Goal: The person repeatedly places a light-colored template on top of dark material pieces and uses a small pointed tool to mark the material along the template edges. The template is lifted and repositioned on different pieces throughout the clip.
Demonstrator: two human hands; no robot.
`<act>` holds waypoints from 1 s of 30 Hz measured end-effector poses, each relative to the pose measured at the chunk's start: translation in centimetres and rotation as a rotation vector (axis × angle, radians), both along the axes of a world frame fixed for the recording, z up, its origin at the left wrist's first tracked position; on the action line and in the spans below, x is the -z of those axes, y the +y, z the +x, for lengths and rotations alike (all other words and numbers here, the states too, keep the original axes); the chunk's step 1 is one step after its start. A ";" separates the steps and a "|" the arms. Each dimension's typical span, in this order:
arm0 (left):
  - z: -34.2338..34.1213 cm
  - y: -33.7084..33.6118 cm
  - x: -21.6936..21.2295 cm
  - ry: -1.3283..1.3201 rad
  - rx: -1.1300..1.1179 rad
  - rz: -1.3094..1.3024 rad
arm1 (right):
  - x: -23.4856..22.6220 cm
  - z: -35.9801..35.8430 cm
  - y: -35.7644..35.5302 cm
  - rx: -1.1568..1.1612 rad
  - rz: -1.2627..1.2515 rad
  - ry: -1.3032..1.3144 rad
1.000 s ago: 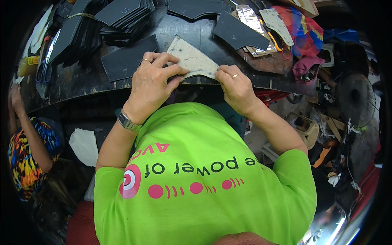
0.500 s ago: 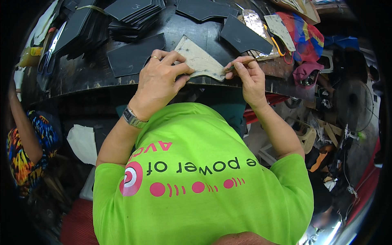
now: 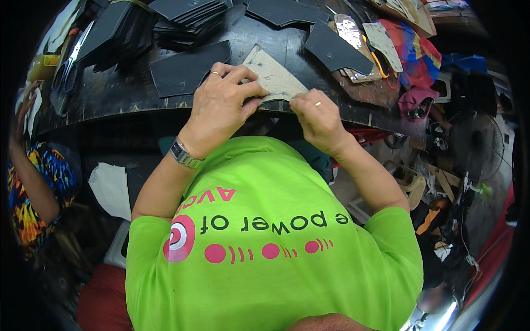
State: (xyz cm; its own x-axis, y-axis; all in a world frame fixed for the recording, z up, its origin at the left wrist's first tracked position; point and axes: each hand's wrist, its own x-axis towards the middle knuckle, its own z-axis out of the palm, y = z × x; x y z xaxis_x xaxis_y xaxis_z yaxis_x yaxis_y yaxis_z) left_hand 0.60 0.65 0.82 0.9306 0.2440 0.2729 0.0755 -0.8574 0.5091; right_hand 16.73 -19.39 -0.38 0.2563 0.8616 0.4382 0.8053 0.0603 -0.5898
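A pale, worn pattern template with a pointed top lies at the table's near edge, a dark sheet edge showing beneath it. Pressed on its left part, my left hand has curled fingers and the thumb at the lower edge. At the template's right corner, my right hand is closed, knuckles up. The thin pen-like tool seen in it earlier is hidden inside the fist now. Just left of my left hand, a black cut piece lies flat.
Stacks of black cut pieces fill the back left of the dark table. Scissors lie at far left. At right are another black piece, orange-handled scissors and colourful cloth. A co-worker's arm shows at left.
My right hand has rolled over, knuckles upward, and shifted slightly left and down along the template's corner, hiding the tool. My left hand keeps its hold on the template.
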 end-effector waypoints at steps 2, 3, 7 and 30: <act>-0.1 0.0 0.0 0.015 -0.002 -0.012 | -0.1 -0.1 0.2 0.008 0.005 0.023; -0.1 0.0 0.0 0.012 -0.001 -0.006 | -0.3 -0.2 0.0 0.219 -0.148 0.407; -0.2 0.0 0.0 0.004 0.001 0.015 | -0.2 -0.9 0.9 0.208 -0.034 0.628; -0.6 0.5 1.3 -0.091 -0.024 -0.028 | 0.7 -1.5 3.1 0.090 -0.114 0.520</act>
State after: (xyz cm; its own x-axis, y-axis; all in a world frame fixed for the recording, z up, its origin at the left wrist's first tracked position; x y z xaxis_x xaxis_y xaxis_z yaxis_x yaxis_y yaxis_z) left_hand 0.05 1.19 -0.46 0.8962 0.2743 0.3486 0.0481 -0.8414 0.5383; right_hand 15.24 -16.34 -1.08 0.4897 0.8608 0.1386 0.4047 -0.0836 -0.9106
